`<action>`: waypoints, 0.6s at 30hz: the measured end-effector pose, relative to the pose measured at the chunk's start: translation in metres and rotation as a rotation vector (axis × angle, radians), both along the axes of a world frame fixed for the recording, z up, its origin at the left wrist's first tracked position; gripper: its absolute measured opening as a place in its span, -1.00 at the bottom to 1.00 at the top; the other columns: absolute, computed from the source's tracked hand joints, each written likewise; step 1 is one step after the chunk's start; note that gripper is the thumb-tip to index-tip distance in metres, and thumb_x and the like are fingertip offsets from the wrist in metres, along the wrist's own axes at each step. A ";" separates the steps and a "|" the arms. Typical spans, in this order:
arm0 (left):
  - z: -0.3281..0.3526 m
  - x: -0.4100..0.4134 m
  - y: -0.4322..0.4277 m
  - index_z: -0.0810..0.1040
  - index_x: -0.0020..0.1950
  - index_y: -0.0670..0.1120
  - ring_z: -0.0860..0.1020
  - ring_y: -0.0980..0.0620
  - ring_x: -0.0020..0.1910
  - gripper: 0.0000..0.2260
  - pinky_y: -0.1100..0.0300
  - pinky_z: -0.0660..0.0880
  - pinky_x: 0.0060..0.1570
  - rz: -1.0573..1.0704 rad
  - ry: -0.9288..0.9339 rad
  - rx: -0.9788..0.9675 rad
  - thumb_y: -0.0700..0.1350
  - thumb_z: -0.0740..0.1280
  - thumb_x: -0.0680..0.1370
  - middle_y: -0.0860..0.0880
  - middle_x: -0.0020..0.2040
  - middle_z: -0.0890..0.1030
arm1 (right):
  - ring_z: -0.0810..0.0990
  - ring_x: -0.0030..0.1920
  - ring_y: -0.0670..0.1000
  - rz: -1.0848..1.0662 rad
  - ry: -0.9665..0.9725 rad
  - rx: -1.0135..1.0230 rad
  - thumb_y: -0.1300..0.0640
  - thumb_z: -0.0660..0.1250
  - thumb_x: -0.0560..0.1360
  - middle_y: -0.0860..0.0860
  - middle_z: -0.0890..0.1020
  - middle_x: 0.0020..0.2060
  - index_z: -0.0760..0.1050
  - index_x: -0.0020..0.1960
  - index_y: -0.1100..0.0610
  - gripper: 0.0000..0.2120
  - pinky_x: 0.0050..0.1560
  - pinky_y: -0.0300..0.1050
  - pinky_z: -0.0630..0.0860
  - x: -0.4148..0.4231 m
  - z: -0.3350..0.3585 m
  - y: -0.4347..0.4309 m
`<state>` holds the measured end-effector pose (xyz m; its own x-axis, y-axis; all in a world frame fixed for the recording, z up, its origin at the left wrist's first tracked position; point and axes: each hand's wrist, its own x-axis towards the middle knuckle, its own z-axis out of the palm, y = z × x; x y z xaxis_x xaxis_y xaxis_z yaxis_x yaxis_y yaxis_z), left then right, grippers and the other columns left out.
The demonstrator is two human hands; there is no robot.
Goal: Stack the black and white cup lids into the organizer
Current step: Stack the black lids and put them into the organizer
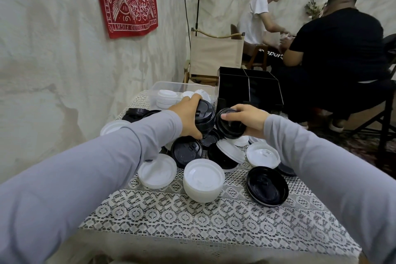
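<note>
— Where is the black plastic compartmented organizer (249,88) placed, as taken from the hands?
— It is stood at the far edge of the lace-covered table (192,221), straight beyond both hands and slightly rightward; the right hand (246,119) is judged the nearer.
— What is held?
— A stack of black round plastic cup lids (204,115), tipped on its side, is clasped by the left hand (188,118); a single black round lid (230,123), tilted, is pinched by the right hand. Loose black and white lids (157,173) are seen scattered beneath
</note>
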<state>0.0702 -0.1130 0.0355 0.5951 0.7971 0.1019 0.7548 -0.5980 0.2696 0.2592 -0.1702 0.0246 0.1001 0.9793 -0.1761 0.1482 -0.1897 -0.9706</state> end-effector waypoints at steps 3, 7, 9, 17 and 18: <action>0.001 -0.004 0.001 0.14 0.40 -0.03 0.49 -0.18 0.13 -0.11 -0.04 0.48 0.11 0.016 0.002 0.008 0.00 0.58 0.23 -0.08 0.27 0.36 | 0.64 -0.19 0.00 -0.042 0.120 -0.009 0.23 0.26 0.57 0.10 0.63 -0.16 0.49 -0.07 0.19 -0.93 -0.25 -0.13 0.59 0.000 -0.006 0.004; 0.003 -0.009 0.002 0.11 0.44 -0.04 0.47 -0.17 0.16 -0.08 -0.01 0.47 0.14 0.026 -0.010 0.017 0.00 0.58 0.24 -0.08 0.31 0.33 | 0.62 -0.16 0.04 -0.168 0.258 -0.028 0.26 0.18 0.58 0.14 0.61 -0.10 0.48 0.08 0.23 -0.86 -0.27 -0.11 0.57 0.003 -0.008 0.009; 0.006 -0.009 0.002 0.11 0.45 -0.05 0.47 -0.17 0.17 -0.07 0.00 0.46 0.15 0.018 -0.033 0.011 -0.02 0.58 0.23 -0.08 0.32 0.33 | 0.62 -0.13 0.07 -0.208 0.299 -0.037 0.27 0.18 0.56 0.16 0.60 -0.03 0.46 0.11 0.22 -0.84 -0.27 -0.09 0.57 0.004 -0.007 0.010; 0.011 0.007 -0.010 0.15 0.40 -0.04 0.48 -0.17 0.13 -0.13 -0.05 0.49 0.11 -0.080 -0.050 0.050 -0.05 0.57 0.23 -0.08 0.27 0.35 | 0.63 -0.14 0.08 -0.146 0.320 0.002 0.24 0.21 0.56 0.18 0.62 -0.03 0.52 0.14 0.28 -0.79 -0.30 -0.14 0.59 -0.012 -0.006 0.011; 0.010 0.009 -0.011 0.16 0.40 -0.04 0.48 -0.18 0.13 -0.13 -0.06 0.50 0.10 -0.089 -0.039 0.060 -0.05 0.57 0.22 -0.09 0.27 0.34 | 0.62 -0.15 0.08 -0.130 0.338 0.001 0.23 0.22 0.55 0.18 0.60 -0.04 0.53 0.11 0.28 -0.80 -0.30 -0.14 0.60 -0.015 -0.006 0.011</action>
<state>0.0791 -0.1242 0.0458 0.6581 0.7329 0.1725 0.6876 -0.6783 0.2590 0.2443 -0.1593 0.0182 0.1597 0.9624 -0.2198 -0.2065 -0.1851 -0.9608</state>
